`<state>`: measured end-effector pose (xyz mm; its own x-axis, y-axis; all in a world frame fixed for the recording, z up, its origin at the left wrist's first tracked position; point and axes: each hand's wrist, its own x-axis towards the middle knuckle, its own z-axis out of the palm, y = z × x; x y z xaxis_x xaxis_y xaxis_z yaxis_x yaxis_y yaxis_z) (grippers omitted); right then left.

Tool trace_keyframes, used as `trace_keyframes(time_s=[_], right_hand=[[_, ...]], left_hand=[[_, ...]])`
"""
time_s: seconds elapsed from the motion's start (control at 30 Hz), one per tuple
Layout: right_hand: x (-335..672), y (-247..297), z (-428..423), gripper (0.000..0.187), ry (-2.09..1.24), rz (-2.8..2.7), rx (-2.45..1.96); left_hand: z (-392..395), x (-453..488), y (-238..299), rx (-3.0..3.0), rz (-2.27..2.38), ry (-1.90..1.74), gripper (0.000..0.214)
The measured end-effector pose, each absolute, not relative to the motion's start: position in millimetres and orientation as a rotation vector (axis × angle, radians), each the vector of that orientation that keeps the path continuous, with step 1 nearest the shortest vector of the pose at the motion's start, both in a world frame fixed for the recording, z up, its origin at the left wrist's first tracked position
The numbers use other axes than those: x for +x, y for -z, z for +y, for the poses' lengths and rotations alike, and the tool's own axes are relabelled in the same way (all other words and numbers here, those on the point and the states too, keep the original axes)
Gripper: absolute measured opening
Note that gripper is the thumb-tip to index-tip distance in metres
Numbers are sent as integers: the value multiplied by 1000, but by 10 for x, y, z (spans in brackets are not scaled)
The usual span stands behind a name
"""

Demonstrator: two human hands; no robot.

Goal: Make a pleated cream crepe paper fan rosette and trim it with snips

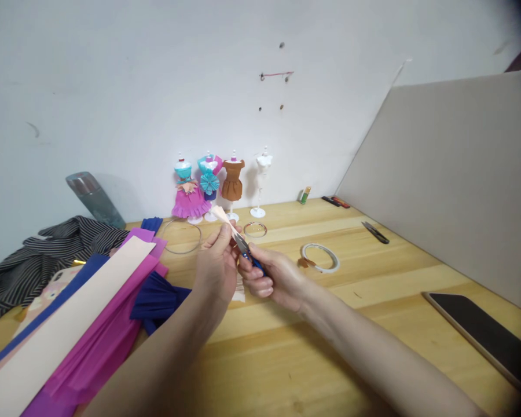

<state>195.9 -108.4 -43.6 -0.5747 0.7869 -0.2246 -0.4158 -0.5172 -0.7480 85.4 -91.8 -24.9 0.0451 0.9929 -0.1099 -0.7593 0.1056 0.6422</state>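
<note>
Pinched in my left hand (220,255) is a small piece of pale peach crepe paper (221,214), narrow at the fingers and fanned toward its far end. My right hand (269,275) grips scissors (245,248) with blue handles, and their blades point up and left against the paper. Whether the blades are cutting into it I cannot tell. Beneath my hands part of another pale crinkled piece (239,289) shows on the table. Behind them stand miniature dress forms: one in a brown dress (233,180), others in turquoise and pink, and a bare white one (264,174).
Crepe paper strips (91,307) in peach, pink and blue lie at the left beside a striped cloth (65,249) and a bottle (95,200). To the right are a tape roll (320,258), a cutter-like black tool (375,233), a glue stick (305,195) and a phone (481,336).
</note>
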Motion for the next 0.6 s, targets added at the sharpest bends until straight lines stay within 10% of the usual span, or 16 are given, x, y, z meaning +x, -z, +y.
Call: trace_keyframes(time_s=[0.6], right_hand=[[1976,448,-1096,40,-2106,-917,-672]], left_hand=[[-912,838,233,486,624,-1398,10]])
